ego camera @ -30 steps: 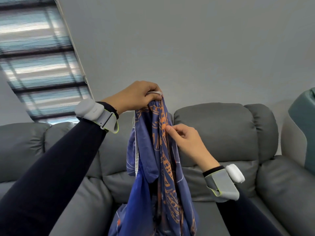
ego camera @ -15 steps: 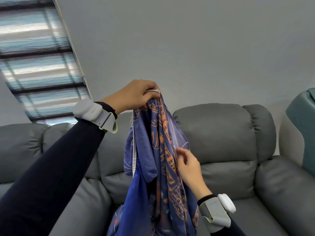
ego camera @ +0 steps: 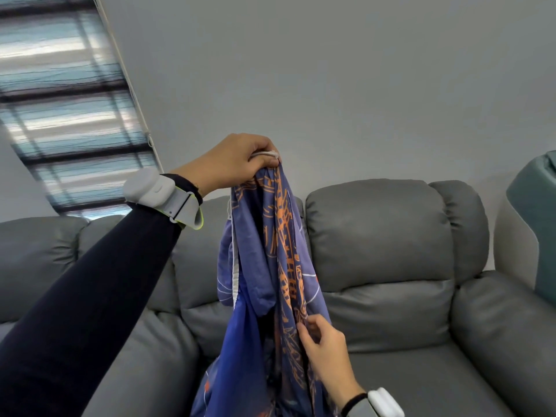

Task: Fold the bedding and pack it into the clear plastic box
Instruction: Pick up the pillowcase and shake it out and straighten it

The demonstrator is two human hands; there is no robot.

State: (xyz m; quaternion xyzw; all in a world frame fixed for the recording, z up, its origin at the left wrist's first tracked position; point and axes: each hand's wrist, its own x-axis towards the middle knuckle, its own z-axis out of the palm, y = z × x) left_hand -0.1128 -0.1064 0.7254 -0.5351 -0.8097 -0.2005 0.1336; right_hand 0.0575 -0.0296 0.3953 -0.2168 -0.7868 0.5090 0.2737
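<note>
Meanwhile the left hand (ego camera: 234,167) stays fisted round the top corner of the bedding (ego camera: 270,251), held high, while the right hand (ego camera: 325,347) has slid down the right edge and pinches it low. Likely it seeks the next corner; the bedding hangs unfolded before the grey sofa (ego camera: 382,236).

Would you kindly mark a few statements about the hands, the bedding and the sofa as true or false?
1. The left hand grips the bedding by its top. True.
2. The bedding lies flat on the sofa. False: it hangs from the left hand in front of it.
3. The right hand pinches the bedding lower down. True.
4. The sofa is brown. False: it is grey.
</note>
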